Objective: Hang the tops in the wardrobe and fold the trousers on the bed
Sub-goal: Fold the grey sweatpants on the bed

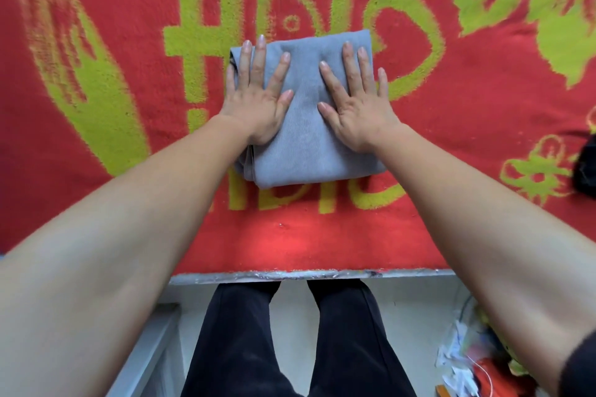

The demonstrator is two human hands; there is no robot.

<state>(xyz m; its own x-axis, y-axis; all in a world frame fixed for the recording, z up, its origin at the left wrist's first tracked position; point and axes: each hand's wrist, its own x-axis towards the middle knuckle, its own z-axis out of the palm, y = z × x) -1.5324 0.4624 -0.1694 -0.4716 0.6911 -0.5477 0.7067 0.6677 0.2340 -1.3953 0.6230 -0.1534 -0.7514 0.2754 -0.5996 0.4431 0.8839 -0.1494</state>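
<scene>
Grey trousers [306,142], folded into a thick, nearly rectangular bundle, flat on the red blanket [467,126] with yellow-green lettering, about mid-bed and well back from the bed's near edge [306,275].

Left hand [258,100] spread flat on the bundle's left half, palm down, fingers straight and fanned, tips reaching the far-left corner. Right hand [354,106] likewise flat on the right half, fingers straight, pointing away. Pressing down, gripping nothing. Set apart, with a strip of grey cloth bare between the thumbs. Much of the bundle's top covered by hands and wrists.

At the right border of the view, well apart from the bundle, a black object [585,167], cut off and too partial to name. Below the bed edge, black-clad legs [338,332]. Blurred clutter [467,361] on the floor at lower right, a white furniture piece [145,348] at lower left.

Long axis of the bundle from near to far, slightly slanted, near end swung a little rightward. Stacked layers showing along the left side.
</scene>
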